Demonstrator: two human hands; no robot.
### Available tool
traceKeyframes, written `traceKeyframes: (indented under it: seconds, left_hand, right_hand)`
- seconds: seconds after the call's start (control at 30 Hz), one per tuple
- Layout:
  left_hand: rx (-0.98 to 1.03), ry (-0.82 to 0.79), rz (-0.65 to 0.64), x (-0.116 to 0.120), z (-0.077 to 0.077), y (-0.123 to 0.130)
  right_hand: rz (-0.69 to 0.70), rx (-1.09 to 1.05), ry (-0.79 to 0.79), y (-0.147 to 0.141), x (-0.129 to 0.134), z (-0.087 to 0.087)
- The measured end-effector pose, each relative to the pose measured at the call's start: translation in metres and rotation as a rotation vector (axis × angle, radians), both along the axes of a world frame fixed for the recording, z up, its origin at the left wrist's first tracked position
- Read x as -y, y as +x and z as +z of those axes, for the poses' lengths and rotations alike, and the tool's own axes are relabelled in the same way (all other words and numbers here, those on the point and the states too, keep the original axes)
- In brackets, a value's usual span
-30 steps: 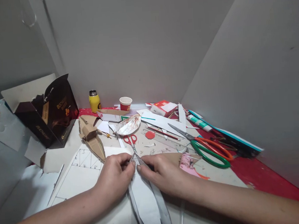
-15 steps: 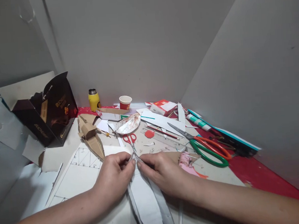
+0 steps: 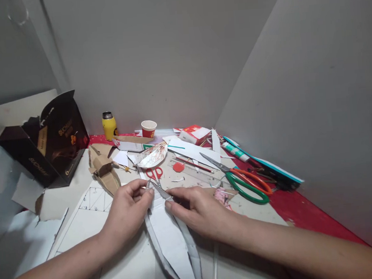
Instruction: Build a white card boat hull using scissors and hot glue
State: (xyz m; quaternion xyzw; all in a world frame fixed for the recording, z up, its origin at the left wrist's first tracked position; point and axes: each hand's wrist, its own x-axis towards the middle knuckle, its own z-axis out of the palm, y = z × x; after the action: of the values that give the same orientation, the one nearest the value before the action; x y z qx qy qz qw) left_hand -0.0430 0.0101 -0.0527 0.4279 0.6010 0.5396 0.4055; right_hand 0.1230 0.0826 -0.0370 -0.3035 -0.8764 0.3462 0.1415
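A long white cardboard piece (image 3: 172,234), shaped like a boat hull with folded-up side walls, lies between my hands and runs toward me. My left hand (image 3: 129,209) pinches its pointed far tip between thumb and fingers. On the other side, my right hand (image 3: 200,208) grips the right side wall a little nearer to me. The walls spread apart slightly at the tip. Small scissors with red handles (image 3: 154,174) lie just beyond the tip, their blades partly hidden. To the left rests a brown cardboard boat shape (image 3: 108,172).
Large scissors with green and orange handles (image 3: 248,186) lie to the right. A dark box (image 3: 57,144) stands at left. Farther back are a yellow bottle (image 3: 109,127), a paper cup (image 3: 148,129), a pencil (image 3: 194,164) and paper scraps. Grey walls enclose the table.
My hands have moved apart at the tip, the right one pulling its side wall outward to the right. The whole view has shifted slightly, so things appear farther left.
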Motion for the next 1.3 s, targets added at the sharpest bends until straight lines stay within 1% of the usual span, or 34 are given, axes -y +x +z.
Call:
traceKeyframes:
  seconds: [0.1, 0.23, 0.33, 0.47, 0.53, 0.63, 0.77, 0.9, 1.1, 1.2, 1.3]
  left_hand:
    - [-0.025, 0.012, 0.001, 0.0, -0.002, -0.001]
    - [-0.054, 0.044, -0.067, 0.002, -0.002, 0.0]
    - [0.034, 0.035, -0.083, 0.003, 0.002, 0.003]
    - [0.192, -0.02, -0.086, 0.004, 0.005, 0.006]
    - [0.221, -0.058, -0.1, 0.005, 0.003, 0.007]
    - [0.194, -0.069, -0.11, 0.006, 0.0, 0.009]
    - [0.155, -0.058, -0.11, 0.007, -0.002, 0.011]
    - [0.141, -0.063, -0.131, 0.007, -0.001, 0.011]
    - [0.122, -0.057, -0.14, 0.008, 0.0, 0.01]
    - [0.142, -0.058, -0.148, 0.006, -0.003, 0.008]
    - [0.197, -0.083, -0.177, 0.003, -0.004, 0.005]
  right_hand:
    - [0.037, -0.031, 0.002, -0.003, 0.002, -0.001]
    - [0.056, -0.061, 0.017, -0.006, 0.003, -0.005]
    - [0.053, -0.072, 0.015, -0.007, 0.001, -0.009]
    - [0.034, -0.119, -0.034, -0.009, -0.001, -0.011]
    - [0.007, -0.151, -0.058, -0.009, -0.002, -0.011]
    - [-0.028, -0.178, -0.094, -0.009, -0.001, -0.011]
    - [-0.045, -0.198, -0.047, -0.008, 0.001, -0.011]
    - [-0.046, -0.18, 0.005, -0.008, 0.002, -0.01]
    - [-0.057, -0.148, 0.059, -0.01, 0.004, -0.013]
    - [-0.044, -0.153, 0.063, -0.01, 0.003, -0.014]
    - [-0.029, -0.103, 0.045, -0.008, -0.002, -0.009]
